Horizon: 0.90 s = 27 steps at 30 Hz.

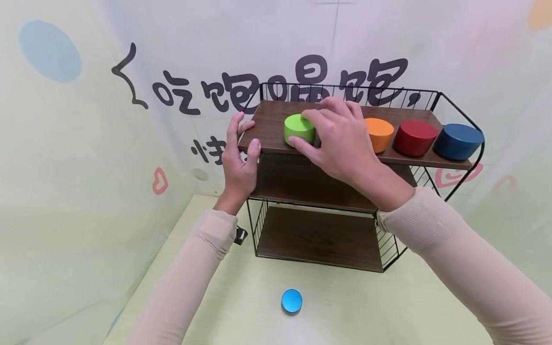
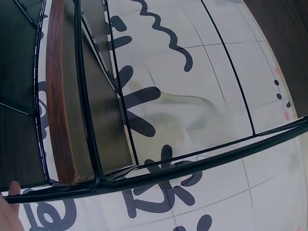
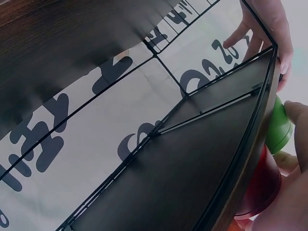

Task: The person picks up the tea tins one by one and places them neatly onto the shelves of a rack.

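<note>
Four round tins sit in a row on the top board of a wire-framed shelf [image 1: 276, 139], and the green tin [image 1: 299, 128] at the left end of that row is the one in hand. It stands upright on the board, near the front edge. The right hand [image 1: 340, 141] reaches over it from the right, fingers curled across its top and far side, thumb pressed against its near side, so the tin is pinched between thumb and fingers. The right wrist view shows the green side just beside a fingertip, with a red shape below it. The left hand [image 1: 240, 160] clasps the left end of the top board, thumb on the front edge and fingers lying against the end of the board beside the black wire.

To the right of the green tin stand the orange tin [image 1: 379, 134], partly hidden by the hand, then the red tin [image 1: 416, 137] and the blue tin [image 1: 458, 141]. A small blue disc [image 1: 292, 301] lies on the pale green table [image 1: 345, 306] below.

The likeliest risk is that the right wrist brushes the orange tin close beside it. A tin nudged forward could roll off the unguarded front edge.
</note>
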Each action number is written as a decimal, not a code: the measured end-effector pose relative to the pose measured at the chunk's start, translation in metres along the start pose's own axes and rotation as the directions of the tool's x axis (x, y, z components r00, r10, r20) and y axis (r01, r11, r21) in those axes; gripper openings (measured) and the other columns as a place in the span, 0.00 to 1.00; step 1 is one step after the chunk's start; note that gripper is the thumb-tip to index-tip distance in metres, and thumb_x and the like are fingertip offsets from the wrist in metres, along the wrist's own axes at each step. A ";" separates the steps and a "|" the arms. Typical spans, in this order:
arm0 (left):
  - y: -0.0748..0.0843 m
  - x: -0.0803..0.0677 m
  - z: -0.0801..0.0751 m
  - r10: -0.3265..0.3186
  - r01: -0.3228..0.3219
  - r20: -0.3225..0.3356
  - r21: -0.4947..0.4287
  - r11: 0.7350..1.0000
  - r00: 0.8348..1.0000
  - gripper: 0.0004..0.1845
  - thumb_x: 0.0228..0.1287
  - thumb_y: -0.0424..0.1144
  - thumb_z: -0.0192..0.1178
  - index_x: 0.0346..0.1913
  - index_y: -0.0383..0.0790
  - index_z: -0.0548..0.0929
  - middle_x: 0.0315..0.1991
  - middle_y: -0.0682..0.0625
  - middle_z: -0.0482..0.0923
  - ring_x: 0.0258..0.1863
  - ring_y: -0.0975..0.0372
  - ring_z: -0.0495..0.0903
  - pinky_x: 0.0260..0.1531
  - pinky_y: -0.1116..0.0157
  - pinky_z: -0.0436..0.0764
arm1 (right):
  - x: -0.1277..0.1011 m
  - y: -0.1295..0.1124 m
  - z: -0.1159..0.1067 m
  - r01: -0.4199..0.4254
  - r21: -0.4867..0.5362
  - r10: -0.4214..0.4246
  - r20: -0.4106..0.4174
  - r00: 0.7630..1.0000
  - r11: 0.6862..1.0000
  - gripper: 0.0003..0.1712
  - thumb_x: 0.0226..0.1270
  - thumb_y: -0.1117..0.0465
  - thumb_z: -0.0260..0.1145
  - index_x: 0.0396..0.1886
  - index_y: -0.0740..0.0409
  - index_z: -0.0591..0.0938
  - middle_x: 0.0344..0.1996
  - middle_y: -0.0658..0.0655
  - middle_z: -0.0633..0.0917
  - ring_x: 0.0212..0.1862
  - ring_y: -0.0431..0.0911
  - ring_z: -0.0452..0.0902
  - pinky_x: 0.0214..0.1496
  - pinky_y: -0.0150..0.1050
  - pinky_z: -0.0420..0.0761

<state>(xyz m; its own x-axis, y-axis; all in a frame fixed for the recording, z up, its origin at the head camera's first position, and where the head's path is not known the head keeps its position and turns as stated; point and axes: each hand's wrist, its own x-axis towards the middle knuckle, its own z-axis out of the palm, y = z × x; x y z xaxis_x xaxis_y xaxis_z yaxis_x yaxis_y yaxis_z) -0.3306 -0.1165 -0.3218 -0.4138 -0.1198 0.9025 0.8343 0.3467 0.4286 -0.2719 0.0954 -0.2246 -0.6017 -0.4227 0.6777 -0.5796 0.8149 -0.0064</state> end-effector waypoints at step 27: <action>-0.001 -0.002 0.000 -0.009 0.009 0.003 0.017 1.000 1.000 0.30 0.68 0.44 0.49 0.70 0.38 0.66 0.56 0.43 0.80 0.56 0.60 0.77 0.50 0.61 0.71 | -0.041 -0.004 -0.010 0.165 0.010 -0.158 -0.247 0.956 0.986 0.30 0.64 0.48 0.67 0.57 0.64 0.81 0.54 0.66 0.80 0.62 0.59 0.70 0.62 0.56 0.64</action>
<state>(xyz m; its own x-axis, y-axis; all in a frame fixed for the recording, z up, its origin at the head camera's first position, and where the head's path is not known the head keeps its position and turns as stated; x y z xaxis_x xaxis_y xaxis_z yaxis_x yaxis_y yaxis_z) -0.3306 -0.1164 -0.3237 -0.4223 -0.1202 0.8985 0.8242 0.3617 0.4358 -0.2392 0.1131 -0.2444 -0.3480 -0.4346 0.8307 -0.6765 0.7298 0.0985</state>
